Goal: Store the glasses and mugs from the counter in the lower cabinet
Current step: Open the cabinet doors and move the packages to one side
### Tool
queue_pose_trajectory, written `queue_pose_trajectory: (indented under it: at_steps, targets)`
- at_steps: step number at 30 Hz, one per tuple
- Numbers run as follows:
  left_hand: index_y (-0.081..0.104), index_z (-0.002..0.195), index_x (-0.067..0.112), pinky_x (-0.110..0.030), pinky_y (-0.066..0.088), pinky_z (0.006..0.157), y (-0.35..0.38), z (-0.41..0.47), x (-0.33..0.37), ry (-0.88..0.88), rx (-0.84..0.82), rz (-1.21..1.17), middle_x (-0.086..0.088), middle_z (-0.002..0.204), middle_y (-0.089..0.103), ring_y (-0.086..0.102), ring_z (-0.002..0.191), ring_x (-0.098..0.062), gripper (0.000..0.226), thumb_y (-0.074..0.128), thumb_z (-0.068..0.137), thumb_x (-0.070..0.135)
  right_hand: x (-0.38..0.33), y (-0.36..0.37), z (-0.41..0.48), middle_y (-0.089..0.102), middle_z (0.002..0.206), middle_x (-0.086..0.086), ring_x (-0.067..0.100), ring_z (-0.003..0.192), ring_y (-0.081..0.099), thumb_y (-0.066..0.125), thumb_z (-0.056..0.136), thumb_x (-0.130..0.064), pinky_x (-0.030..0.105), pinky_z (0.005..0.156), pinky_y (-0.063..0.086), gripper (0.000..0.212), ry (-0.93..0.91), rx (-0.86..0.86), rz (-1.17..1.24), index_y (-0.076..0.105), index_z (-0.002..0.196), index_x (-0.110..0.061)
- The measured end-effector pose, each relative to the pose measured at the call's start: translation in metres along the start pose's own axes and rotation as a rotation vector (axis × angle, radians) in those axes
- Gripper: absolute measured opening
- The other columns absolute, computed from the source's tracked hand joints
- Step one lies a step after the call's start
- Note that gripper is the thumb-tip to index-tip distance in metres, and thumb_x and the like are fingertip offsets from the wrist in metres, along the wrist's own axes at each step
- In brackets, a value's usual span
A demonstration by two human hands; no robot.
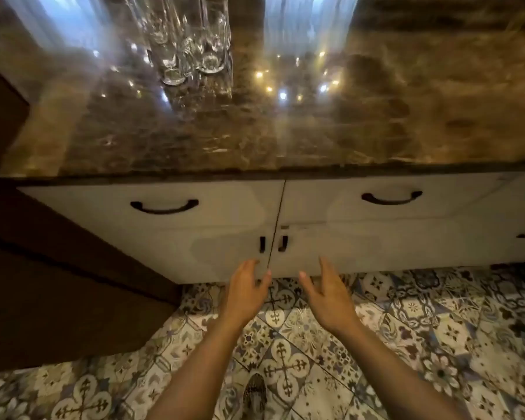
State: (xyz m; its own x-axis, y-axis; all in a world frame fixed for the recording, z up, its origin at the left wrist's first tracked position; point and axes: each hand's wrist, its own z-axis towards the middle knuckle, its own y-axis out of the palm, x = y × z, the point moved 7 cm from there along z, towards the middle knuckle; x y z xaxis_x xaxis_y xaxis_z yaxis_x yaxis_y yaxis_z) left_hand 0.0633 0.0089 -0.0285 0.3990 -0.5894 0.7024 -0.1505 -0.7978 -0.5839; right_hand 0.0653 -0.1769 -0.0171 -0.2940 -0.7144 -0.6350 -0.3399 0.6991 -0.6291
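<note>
Glossy brown marble worktop (315, 131) across the far side. Lower cabinet (361, 250) underneath, doors closed. Bunch of clear glasses (188, 50) standing far back, left of middle. Left hand (247, 287) and right hand (328, 294) just below the door handles (262, 244), fingers loose, holding nothing.

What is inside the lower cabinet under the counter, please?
Its interior cannot be seen: the closed left door and right door cover it. Only their pale fronts and small dark handles show, with the left hand and right hand open in front.
</note>
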Motion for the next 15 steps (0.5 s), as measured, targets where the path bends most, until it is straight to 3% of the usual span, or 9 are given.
queue_pose_trajectory:
  at_steps: [4, 6, 8, 11, 13, 15]
  targets:
    - [0.038, 0.152, 0.018, -0.044, 0.041, 0.113, 0.025, 0.054, -0.024, -0.187, -0.038, -0.184, -0.008, 0.154, 0.045, 0.048, 0.137, -0.027, 0.066, 0.053, 0.098, 0.052, 0.019, 0.031, 0.056, 0.034, 0.163, 0.001, 0.026, 0.145, 0.04, 0.053, 0.089, -0.071, 0.049, 0.116, 0.039, 0.087, 0.216, -0.029, 0.342, 0.028, 0.159, -0.024]
    - [0.033, 0.155, 0.018, -0.045, 0.04, 0.114, 0.035, 0.076, -0.032, -0.307, -0.049, -0.346, -0.006, 0.157, 0.041, 0.044, 0.141, -0.028, 0.072, 0.056, 0.096, 0.053, 0.022, 0.048, 0.08, 0.046, 0.154, 0.002, 0.023, 0.133, 0.052, 0.059, 0.091, -0.062, 0.046, 0.107, 0.05, 0.076, 0.322, -0.071, 0.6, 0.038, 0.154, -0.024]
    - [0.035, 0.152, 0.018, -0.044, 0.05, 0.104, 0.044, 0.093, -0.04, -0.403, -0.036, -0.478, -0.009, 0.145, 0.054, 0.057, 0.127, -0.027, 0.075, 0.06, 0.091, 0.054, 0.026, 0.056, 0.104, 0.056, 0.14, 0.001, 0.019, 0.121, 0.06, 0.063, 0.094, -0.048, 0.042, 0.101, 0.055, 0.054, 0.36, -0.076, 0.778, 0.051, 0.14, -0.024]
    - [0.046, 0.141, 0.008, -0.045, 0.057, 0.094, 0.057, 0.11, -0.053, -0.506, -0.013, -0.583, -0.006, 0.112, 0.067, 0.068, 0.105, -0.023, 0.059, 0.061, 0.095, 0.041, 0.032, 0.064, 0.134, 0.063, 0.131, 0.005, 0.019, 0.114, 0.064, 0.067, 0.091, -0.036, 0.041, 0.095, 0.058, 0.049, 0.382, -0.082, 0.862, 0.056, 0.136, -0.019]
    - [0.051, 0.128, 0.006, -0.041, 0.058, 0.079, 0.066, 0.115, -0.056, -0.545, -0.029, -0.643, -0.006, 0.105, 0.068, 0.07, 0.102, -0.024, 0.045, 0.056, 0.098, 0.04, 0.034, 0.07, 0.144, 0.065, 0.126, 0.003, 0.019, 0.111, 0.065, 0.064, 0.094, -0.039, 0.04, 0.095, 0.059, 0.044, 0.394, -0.113, 0.867, 0.057, 0.132, -0.018]
    - [0.051, 0.121, 0.015, -0.03, 0.051, 0.065, 0.07, 0.115, -0.054, -0.565, -0.03, -0.685, -0.009, 0.11, 0.07, 0.07, 0.102, -0.027, 0.04, 0.05, 0.1, 0.048, 0.035, 0.075, 0.147, 0.062, 0.125, -0.002, 0.018, 0.111, 0.064, 0.063, 0.092, -0.053, 0.04, 0.094, 0.059, 0.054, 0.4, -0.154, 0.861, 0.055, 0.134, -0.022]
